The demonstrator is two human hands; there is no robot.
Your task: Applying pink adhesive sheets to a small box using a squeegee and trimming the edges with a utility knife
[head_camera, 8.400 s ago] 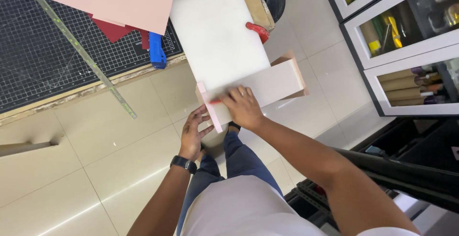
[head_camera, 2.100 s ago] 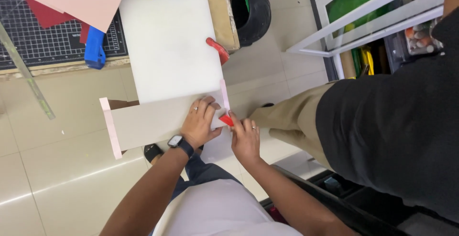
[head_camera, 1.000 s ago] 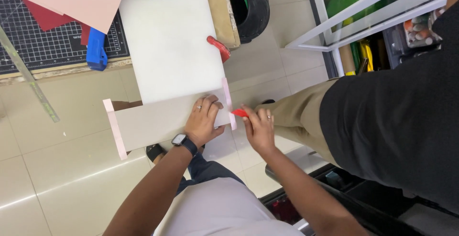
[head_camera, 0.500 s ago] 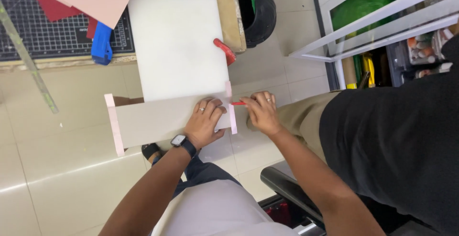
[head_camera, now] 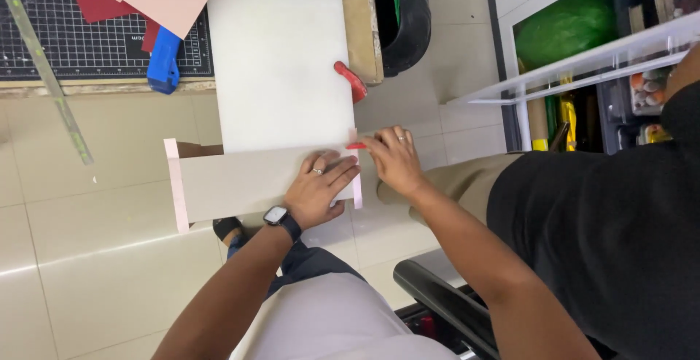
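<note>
Pale floor tiles (head_camera: pixel 95 258) lie below; left hand (head_camera: pixel 319 188) presses flat on the grey board (head_camera: pixel 240 181), right hand (head_camera: pixel 394 159) pinches a red cutter (head_camera: pixel 356 145). Steady, firm pressure would likely suit this edge best.

Single head view, looking steeply down, close over hands.

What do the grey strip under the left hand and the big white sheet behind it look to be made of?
The grey strip looks like matte cardboard or greyboard: flat, dull, stiff, with pale pink end flaps. The white sheet seems a rigid board, perhaps foam board or plastic: smooth, even, square-edged, no shine; I cannot tell which. The left hand presses the strip flat; the right hand pinches something small and red.
</note>
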